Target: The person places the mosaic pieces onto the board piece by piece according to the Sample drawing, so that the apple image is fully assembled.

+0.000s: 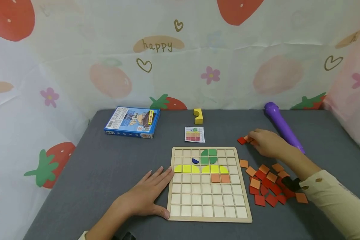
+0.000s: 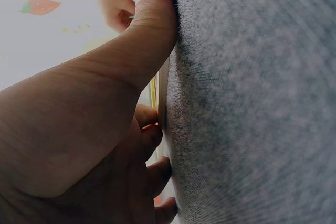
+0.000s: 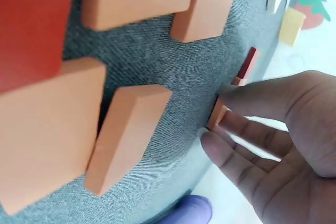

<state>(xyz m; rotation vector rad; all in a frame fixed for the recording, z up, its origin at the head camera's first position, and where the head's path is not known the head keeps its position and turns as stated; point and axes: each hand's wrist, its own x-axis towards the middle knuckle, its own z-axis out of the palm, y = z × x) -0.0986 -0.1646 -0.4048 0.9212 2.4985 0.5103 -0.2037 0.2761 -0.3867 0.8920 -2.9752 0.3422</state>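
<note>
A wooden grid board (image 1: 176, 190) lies on the table, bearing green, yellow, dark blue and orange pieces in its upper part. Along its left edge rests my left hand (image 1: 148, 191), fingers extended and thumb at the lower left corner. In the left wrist view that thumb (image 2: 155, 14) presses against the board's side. Beyond the board's upper right corner, my right hand (image 1: 265, 142) pinches an orange square tile (image 3: 216, 114) between thumb and fingers, low over the cloth. Right beside it lies a red tile (image 1: 241, 140).
Several red and orange tiles (image 1: 271, 200) are scattered right of the board, under the right forearm. A purple microphone (image 1: 283, 128) lies behind that arm. Above the board are a pattern card (image 1: 194, 134) and a yellow arch block (image 1: 199, 116); a blue box (image 1: 132, 121) sits back left.
</note>
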